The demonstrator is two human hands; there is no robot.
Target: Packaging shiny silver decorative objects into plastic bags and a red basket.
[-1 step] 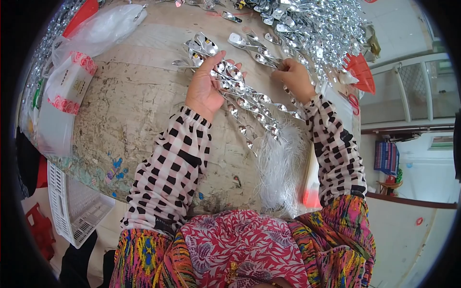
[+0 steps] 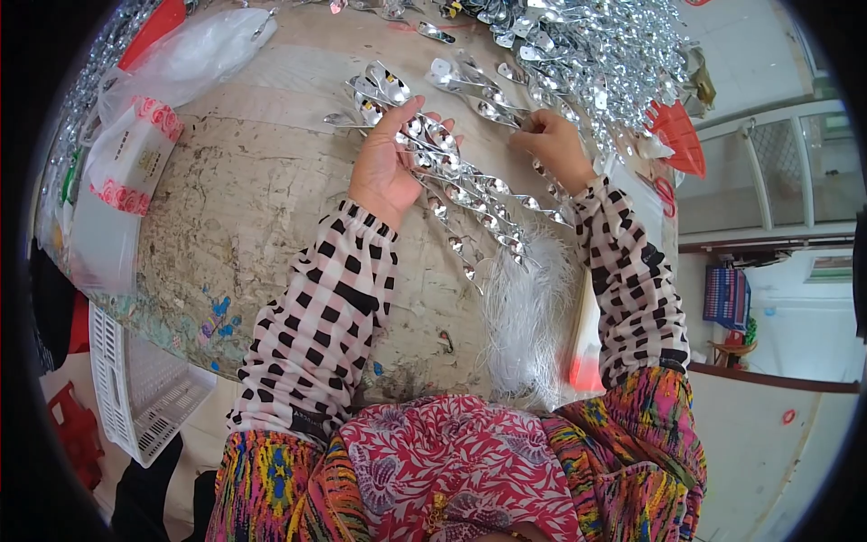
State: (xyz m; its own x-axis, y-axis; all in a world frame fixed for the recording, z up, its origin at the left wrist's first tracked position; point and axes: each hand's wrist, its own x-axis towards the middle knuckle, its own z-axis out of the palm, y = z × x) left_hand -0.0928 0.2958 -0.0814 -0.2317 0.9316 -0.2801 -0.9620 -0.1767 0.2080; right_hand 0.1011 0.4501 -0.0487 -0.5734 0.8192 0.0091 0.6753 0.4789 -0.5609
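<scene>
My left hand (image 2: 384,172), palm turned up, curls around a bunch of shiny silver twisted strips (image 2: 432,144). Their broad ends stick out past my thumb, while the narrow spiral tails hang toward me over the table. To the right, my right hand (image 2: 553,149) pinches a few more silver spirals (image 2: 492,104) by their near ends, with their flat tips pointing away to the left. Fingertips of the right hand are partly hidden by the back of the hand. Fine white threads (image 2: 528,325) lie in a loose bundle below the tails of the strips.
A large heap of silver spirals (image 2: 587,63) covers the far right of the worn table (image 2: 244,235). A red fan-shaped plastic piece (image 2: 679,140) sits at its right edge. At left are a clear plastic bag (image 2: 194,54) and a rose-patterned box (image 2: 137,158); a white crate (image 2: 144,388) stands below.
The silver spirals in my right hand have shifted very slightly. Otherwise both hands and the bunch in my left hand look the same.
</scene>
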